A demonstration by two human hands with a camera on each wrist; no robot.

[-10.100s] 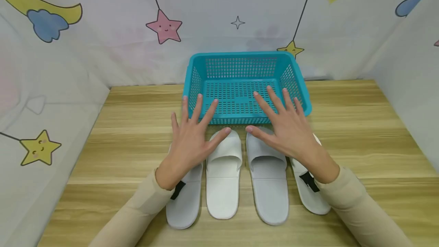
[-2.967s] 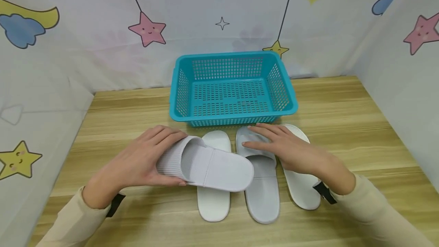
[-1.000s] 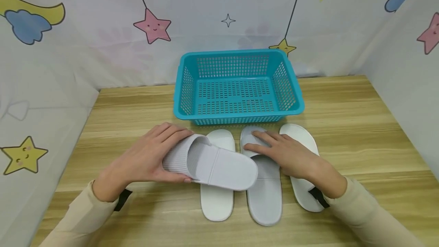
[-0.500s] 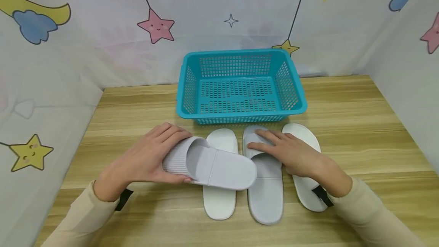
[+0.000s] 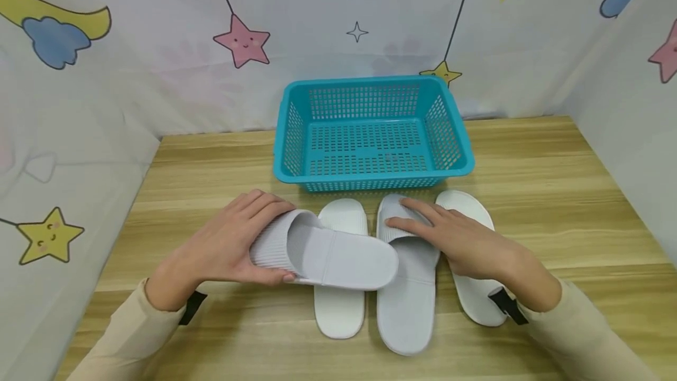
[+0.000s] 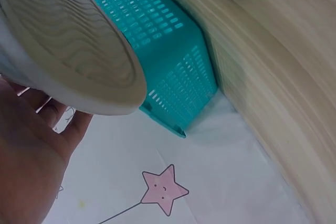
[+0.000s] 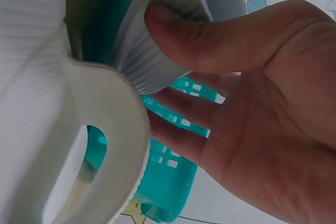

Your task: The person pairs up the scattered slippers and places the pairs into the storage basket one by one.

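Note:
My left hand (image 5: 233, 240) grips a light grey slipper (image 5: 351, 257) around its ribbed toe strap, thumb along the near side. That slipper lies crosswise in the air, heel pointing right, overlapping a white slipper (image 5: 338, 316) on the table. Its wavy-patterned sole (image 6: 73, 40) fills the upper left of the left wrist view. With my right hand (image 5: 460, 237) I hold a second grey slipper (image 5: 406, 313) by its toe end, heel toward me. In the right wrist view, the thumb presses its ribbed strap (image 7: 163, 40). Another white slipper (image 5: 473, 298) lies partly under my right hand and wrist.
Behind the slippers stands a turquoise mesh basket (image 5: 372, 179), with nothing inside it. A white cloth backdrop (image 5: 328, 10) with printed stars surrounds the wood-grain table (image 5: 264, 334) at the back and sides.
From spread open above the slippers, both hands came down; the left lifted its grey slipper and turned it sideways. Just now the right grey slipper has risen slightly, its heel shifting toward me.

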